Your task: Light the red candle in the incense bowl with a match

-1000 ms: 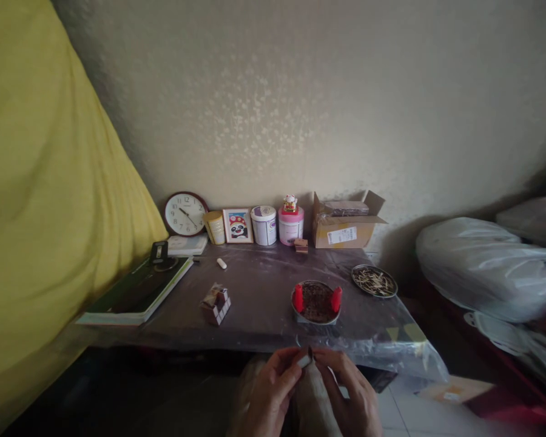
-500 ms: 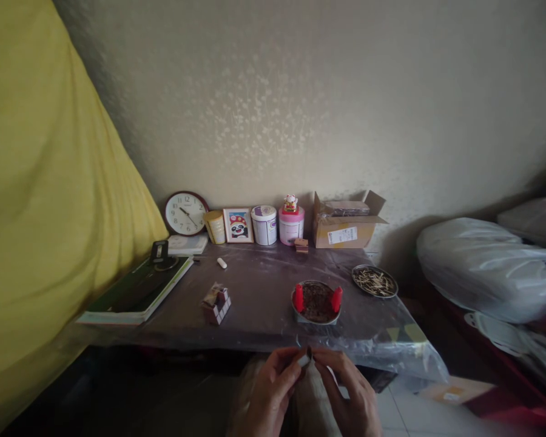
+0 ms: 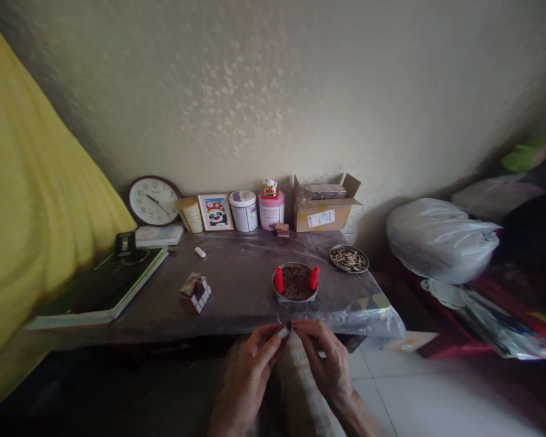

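Just in front of the table's near edge, my two hands meet at the fingertips. My left hand (image 3: 253,364) is closed, pinching a small pale object with a dark end (image 3: 284,331) between thumb and fingers; it looks like a little box, but its kind is unclear. My right hand (image 3: 325,361) has thumb and forefinger pressed together beside that dark end, and what they hold is too small to make out. Beyond the hands stands a round bowl (image 3: 295,298) of dark, crumbly material, with two red candles (image 3: 279,280) upright at its sides.
A plate of matchsticks (image 3: 349,259) lies at the table's right. Left are a block of small boxes (image 3: 195,294) and a large green book (image 3: 100,285). A clock (image 3: 153,201), tins (image 3: 244,212) and an open carton (image 3: 321,217) line the wall. A white bag (image 3: 441,240) sits right.
The view has turned rightward, so the table and its things appear further left. My hands stay together at the small pale object, with little change in grip.
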{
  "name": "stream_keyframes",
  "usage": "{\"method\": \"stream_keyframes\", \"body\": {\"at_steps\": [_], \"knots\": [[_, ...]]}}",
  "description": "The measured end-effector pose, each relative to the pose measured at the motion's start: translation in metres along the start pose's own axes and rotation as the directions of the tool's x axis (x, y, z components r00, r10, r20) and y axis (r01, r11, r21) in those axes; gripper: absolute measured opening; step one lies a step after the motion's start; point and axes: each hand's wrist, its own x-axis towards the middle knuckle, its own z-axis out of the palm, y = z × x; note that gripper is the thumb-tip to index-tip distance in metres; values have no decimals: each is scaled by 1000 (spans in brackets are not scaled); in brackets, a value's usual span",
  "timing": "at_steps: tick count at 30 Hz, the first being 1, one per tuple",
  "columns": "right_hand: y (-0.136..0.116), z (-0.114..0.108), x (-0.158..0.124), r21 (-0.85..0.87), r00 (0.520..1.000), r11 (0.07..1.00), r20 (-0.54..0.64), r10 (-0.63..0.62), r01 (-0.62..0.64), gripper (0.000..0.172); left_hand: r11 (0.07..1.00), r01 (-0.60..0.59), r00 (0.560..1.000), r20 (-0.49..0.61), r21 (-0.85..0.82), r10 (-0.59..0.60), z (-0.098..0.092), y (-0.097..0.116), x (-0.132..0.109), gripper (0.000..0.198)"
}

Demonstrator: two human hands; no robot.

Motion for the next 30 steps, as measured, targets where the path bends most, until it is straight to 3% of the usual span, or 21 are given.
{"method": "stream_keyframes", "body": {"at_steps": [10, 17, 20, 22, 25, 28, 30], "knots": [[13, -5, 6, -90, 998, 995, -42, -44, 40, 17, 1000, -24, 999, -27, -7, 24, 12, 0, 12, 22], [-18, -37, 21, -96, 983, 988, -132, -131, 119, 25, 999, -45, 999, -24, 7, 46, 29, 4, 20, 24], [5, -36, 20, -168, 978, 969, -69, -197, 183, 22, 998, -55, 998, 29, 13, 54, 41, 8, 21, 25], [33, -36, 18, -312, 978, 947, -158, -137, 82, 16, 998, -55, 997, 62, 33, 53, 46, 8, 20, 24], [54, -46, 18, -355, 940, 932, -338, -54, -73, 12, 996, -50, 996, 72, 71, 45, 48, 7, 19, 22], [33, -59, 16, -287, 926, 955, -376, -36, -79, 7, 996, -46, 997, 73, 71, 40, 51, 4, 19, 23], [14, -61, 13, -215, 953, 977, -301, -46, -20, 12, 997, -41, 997, 75, 64, 36, 56, 3, 18, 24]]}}
